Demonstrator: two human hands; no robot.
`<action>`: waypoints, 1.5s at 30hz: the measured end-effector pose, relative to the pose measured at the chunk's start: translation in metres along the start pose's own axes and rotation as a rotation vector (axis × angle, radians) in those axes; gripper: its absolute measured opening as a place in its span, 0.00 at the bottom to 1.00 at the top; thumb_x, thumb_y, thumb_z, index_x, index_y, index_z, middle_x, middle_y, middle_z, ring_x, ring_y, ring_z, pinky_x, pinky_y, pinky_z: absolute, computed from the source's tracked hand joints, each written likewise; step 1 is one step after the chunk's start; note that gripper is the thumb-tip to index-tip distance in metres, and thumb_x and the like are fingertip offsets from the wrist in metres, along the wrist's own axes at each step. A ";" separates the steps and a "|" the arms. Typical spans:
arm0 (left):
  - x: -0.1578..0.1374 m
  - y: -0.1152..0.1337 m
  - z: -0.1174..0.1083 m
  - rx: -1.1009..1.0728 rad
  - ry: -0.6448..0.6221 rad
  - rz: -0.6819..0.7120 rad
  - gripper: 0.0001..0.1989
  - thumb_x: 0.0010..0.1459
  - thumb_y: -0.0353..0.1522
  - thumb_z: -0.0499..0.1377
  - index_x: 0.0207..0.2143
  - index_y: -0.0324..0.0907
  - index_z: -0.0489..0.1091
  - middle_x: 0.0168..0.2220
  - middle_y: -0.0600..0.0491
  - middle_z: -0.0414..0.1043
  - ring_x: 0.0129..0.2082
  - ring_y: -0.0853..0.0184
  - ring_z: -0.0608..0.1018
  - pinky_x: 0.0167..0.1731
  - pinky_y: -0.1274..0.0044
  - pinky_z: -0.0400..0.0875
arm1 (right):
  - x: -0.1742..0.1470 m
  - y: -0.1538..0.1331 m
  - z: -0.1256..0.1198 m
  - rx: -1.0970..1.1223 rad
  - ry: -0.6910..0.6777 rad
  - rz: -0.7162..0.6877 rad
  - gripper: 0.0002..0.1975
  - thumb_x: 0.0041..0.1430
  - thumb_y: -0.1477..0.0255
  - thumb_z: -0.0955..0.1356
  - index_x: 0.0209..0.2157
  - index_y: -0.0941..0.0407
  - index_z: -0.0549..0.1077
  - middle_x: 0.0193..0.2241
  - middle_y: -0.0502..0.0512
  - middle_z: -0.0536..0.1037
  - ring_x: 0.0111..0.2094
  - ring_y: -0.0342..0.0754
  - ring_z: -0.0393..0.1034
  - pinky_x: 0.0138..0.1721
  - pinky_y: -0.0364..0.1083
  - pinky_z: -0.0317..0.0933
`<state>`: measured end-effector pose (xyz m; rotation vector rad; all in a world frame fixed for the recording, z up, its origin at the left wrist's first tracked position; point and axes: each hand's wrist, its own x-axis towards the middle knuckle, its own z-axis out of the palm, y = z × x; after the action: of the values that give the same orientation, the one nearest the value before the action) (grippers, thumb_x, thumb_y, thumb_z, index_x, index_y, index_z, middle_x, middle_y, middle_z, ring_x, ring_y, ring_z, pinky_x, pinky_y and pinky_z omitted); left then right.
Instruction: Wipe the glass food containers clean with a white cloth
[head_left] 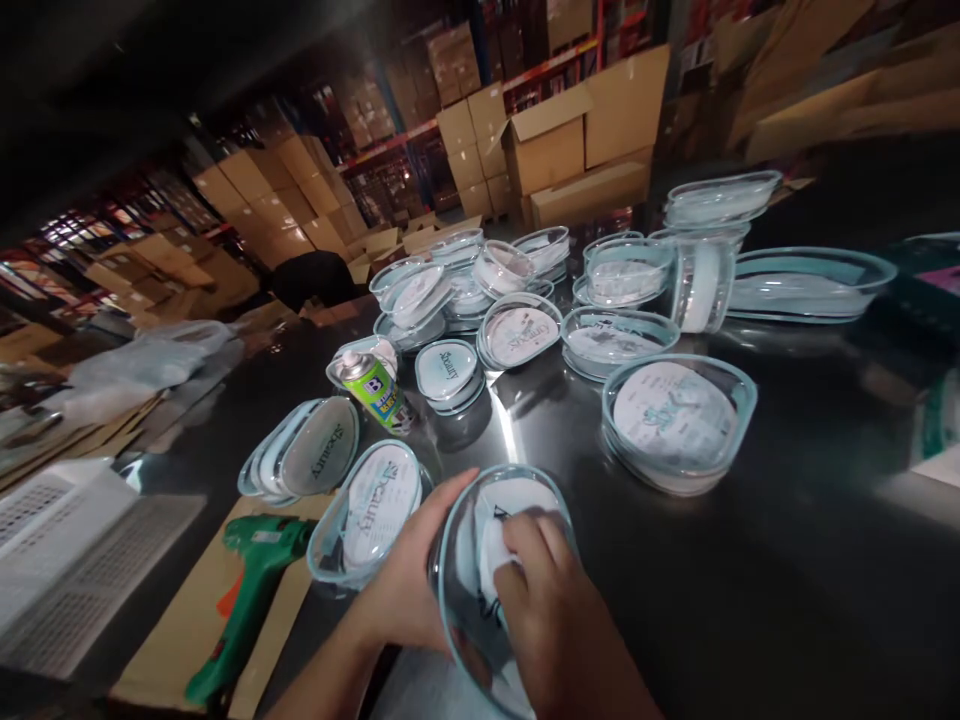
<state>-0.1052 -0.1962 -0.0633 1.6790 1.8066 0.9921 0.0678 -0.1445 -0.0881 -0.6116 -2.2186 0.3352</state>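
Note:
My left hand [412,585] is wrapped round the left side of an oval glass dish [452,540], which tilts toward me. Inside that dish, a printed paper label lies under the glass, partly covered by my fingers. My right hand [551,600] reaches into the dish, its bent fingers pinching a white wad [491,555] that looks like cloth or tissue. Just left of my left hand stands another glass dish [322,545] with a printed round label. A green spray can [375,392] stands beyond it, beside a small lidded-looking dish [448,375].
Stacked glass dishes [679,425] stand at right, with several more across the back of the dark shiny table [787,590]. A green glue gun [262,580] lies on cardboard [169,635] at left, beside white plastic baskets [67,570]. Cardboard boxes [547,155] and shelving fill the background.

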 end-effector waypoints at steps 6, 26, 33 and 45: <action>-0.001 0.003 0.001 -0.017 -0.029 0.020 0.59 0.27 0.40 0.75 0.63 0.46 0.55 0.64 0.44 0.58 0.63 0.45 0.63 0.63 0.59 0.56 | -0.001 0.001 0.009 -0.059 0.096 0.073 0.11 0.51 0.76 0.70 0.22 0.54 0.63 0.34 0.58 0.67 0.38 0.54 0.61 0.36 0.52 0.63; -0.005 -0.001 -0.002 0.059 0.005 0.041 0.60 0.26 0.41 0.76 0.64 0.48 0.54 0.64 0.45 0.58 0.63 0.43 0.62 0.62 0.58 0.59 | -0.002 -0.002 0.013 -0.059 0.135 0.028 0.10 0.49 0.82 0.67 0.22 0.55 0.63 0.32 0.57 0.67 0.35 0.51 0.60 0.32 0.50 0.61; -0.005 0.001 -0.002 0.075 0.015 0.123 0.57 0.33 0.38 0.75 0.64 0.56 0.50 0.64 0.49 0.60 0.61 0.47 0.66 0.61 0.58 0.62 | 0.001 0.001 0.005 -0.048 0.086 0.018 0.09 0.51 0.81 0.66 0.22 0.56 0.64 0.34 0.58 0.67 0.37 0.52 0.60 0.35 0.50 0.63; -0.007 -0.001 -0.001 0.087 0.005 0.129 0.56 0.32 0.38 0.75 0.64 0.50 0.53 0.64 0.46 0.60 0.62 0.47 0.66 0.61 0.61 0.62 | -0.002 -0.003 0.014 -0.009 0.146 0.030 0.08 0.51 0.78 0.67 0.23 0.55 0.65 0.31 0.56 0.67 0.35 0.51 0.60 0.32 0.49 0.59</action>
<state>-0.1061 -0.2031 -0.0642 1.8680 1.7866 0.9839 0.0576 -0.1488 -0.0969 -0.6538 -2.0742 0.2873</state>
